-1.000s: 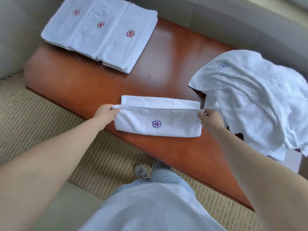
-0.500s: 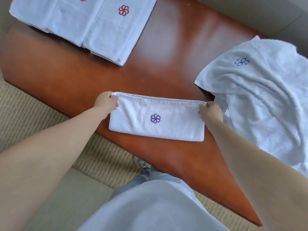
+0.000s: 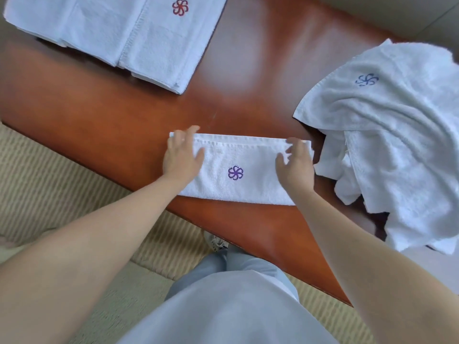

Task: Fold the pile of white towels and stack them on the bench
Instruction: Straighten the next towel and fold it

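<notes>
A white towel with a purple flower mark (image 3: 238, 167), folded into a long strip, lies on the reddish wooden bench (image 3: 119, 120) near its front edge. My left hand (image 3: 182, 155) lies flat on the strip's left end with fingers spread. My right hand (image 3: 295, 162) rests over its right end, fingers loosely bent and holding nothing. A heap of unfolded white towels (image 3: 397, 135), one with a blue flower mark, covers the bench's right end. Folded white towels with red flower marks (image 3: 129, 33) lie side by side at the bench's far left.
A beige striped rug (image 3: 49, 189) covers the floor in front of the bench. My legs in light trousers and a shoe (image 3: 218, 242) stand right at the bench's front edge. Bare wood shows between the folded towels and the heap.
Both hands pinched the strip's top corners and laid the upper layer down on the towel; now they have let go and rest open on its two ends. The view has tilted closer.
</notes>
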Available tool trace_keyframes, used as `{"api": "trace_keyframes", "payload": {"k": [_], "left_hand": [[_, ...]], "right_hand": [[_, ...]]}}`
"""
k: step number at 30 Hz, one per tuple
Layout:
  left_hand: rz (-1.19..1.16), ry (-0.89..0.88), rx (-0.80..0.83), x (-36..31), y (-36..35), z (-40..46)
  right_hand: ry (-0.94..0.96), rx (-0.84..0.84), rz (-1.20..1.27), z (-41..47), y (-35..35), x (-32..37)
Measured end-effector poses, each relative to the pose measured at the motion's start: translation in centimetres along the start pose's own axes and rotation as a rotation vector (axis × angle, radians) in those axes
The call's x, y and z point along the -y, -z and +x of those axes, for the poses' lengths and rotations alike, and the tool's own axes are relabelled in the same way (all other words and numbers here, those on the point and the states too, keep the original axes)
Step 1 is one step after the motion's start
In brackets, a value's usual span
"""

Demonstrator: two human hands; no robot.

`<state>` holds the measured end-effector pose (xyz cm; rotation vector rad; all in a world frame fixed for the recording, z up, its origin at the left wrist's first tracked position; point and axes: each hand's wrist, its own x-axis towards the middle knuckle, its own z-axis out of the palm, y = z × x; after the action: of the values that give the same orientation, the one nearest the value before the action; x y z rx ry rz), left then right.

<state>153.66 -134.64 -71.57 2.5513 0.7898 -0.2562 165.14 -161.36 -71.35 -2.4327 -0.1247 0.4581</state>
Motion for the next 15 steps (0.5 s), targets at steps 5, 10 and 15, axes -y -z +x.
{"api": "trace_keyframes", "payload": {"k": [5,10,15], "left_hand": [[0.293,-0.367,0.109,-0.1,-7.8,0.0],[0.355,-0.44,-0.025,2.2,-10.6,-1.1],[0.349,-0.408,-0.076,5.7,-9.9,-1.6]], "right_hand": [[0.287,0.083,-0.358,-1.7,-8.0,-1.8],[0.399,-0.026,-0.47,-3.0,-9.2,-4.9],[0.291,-0.063,-0.575,-3.1,-6.5,-8.8]]}}
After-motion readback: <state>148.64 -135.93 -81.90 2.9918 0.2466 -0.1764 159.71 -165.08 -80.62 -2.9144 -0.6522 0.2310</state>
